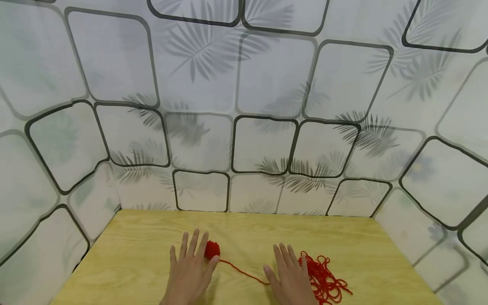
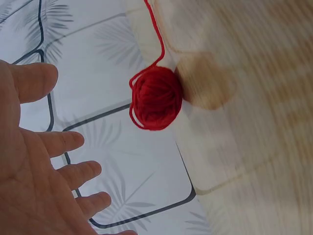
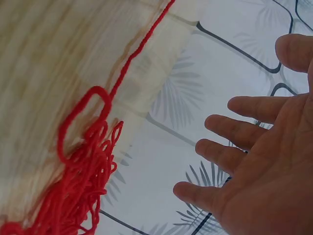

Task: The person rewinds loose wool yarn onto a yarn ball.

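Both hands are just out flat over the near part of the worktop [image 1: 133,254], nothing gripped in either one. The left hand [image 1: 188,271] has its fingers pretty straight and fanned apart, thumb sticking out to the right. Right next to it is a small ball of red yarn [image 1: 212,250], neatly wound, just off to the right of the index finger. From the head view the finger covers a bit of the ball's left edge, but the left wrist cam shows a clear gap between them.

The right hand [image 1: 291,275] is much the same, fingers straight with gaps between them, thumb pointing left. Just to its right there's a messy heap of loose red yarn [image 1: 325,275], all loops and tangles, with a bit poking out on the heap's right side. On the right wrist cam the fingers are apart from the heap too.

A single red strand [image 1: 244,272] runs from the ball, right and nearer, until it disappears under the right hand; the right wrist cam shows it joining the heap. Worktop's yellowish wood grain, and past its far edge there's a pale backdrop [image 1: 267,72] with rounded dark outlines and grey leaf prints.
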### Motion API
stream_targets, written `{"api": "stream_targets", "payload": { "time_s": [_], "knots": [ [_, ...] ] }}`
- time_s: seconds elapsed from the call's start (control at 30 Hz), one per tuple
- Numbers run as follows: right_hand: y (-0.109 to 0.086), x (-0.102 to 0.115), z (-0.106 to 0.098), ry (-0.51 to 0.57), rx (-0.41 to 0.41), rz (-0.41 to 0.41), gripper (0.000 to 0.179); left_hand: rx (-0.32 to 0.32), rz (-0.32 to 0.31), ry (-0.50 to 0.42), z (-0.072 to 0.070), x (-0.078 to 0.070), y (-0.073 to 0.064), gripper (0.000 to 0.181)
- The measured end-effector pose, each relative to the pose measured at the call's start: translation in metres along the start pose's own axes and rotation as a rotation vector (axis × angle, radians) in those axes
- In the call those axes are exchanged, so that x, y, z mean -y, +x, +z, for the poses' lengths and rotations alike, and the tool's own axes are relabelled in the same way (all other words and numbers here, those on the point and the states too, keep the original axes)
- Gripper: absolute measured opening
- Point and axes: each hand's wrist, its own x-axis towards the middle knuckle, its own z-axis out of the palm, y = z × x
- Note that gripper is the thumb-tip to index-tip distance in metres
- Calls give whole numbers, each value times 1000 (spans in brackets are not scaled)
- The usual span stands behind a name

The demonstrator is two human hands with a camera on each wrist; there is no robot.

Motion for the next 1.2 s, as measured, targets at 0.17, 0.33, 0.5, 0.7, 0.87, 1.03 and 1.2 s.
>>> {"api": "stream_targets", "payload": {
  "time_s": [0.17, 0.33, 0.5, 0.7, 0.87, 1.03, 1.2],
  "knots": [
    [9, 11, 2, 30, -7, -62, 66, 29, -8, -12, 1, 5, 9, 61],
    [24, 32, 10, 57, 23, -165, 62, 25, 13, -4, 11, 7, 23, 58],
    [46, 54, 29, 2, -26, -249, 47, -26, 46, 4, 16, 9, 37, 53],
    [66, 75, 54, -73, -19, -286, 41, 45, -21, -40, 21, 14, 50, 49],
    [75, 87, 64, -69, -43, -285, 31, 127, -81, -47, 23, 15, 57, 47],
    [80, 93, 70, -56, -20, -219, 12, 194, -96, -99, 27, 16, 60, 42],
    [82, 94, 72, -45, 31, -194, 12, 213, -94, -185, 28, 17, 61, 31]
  ]
}}
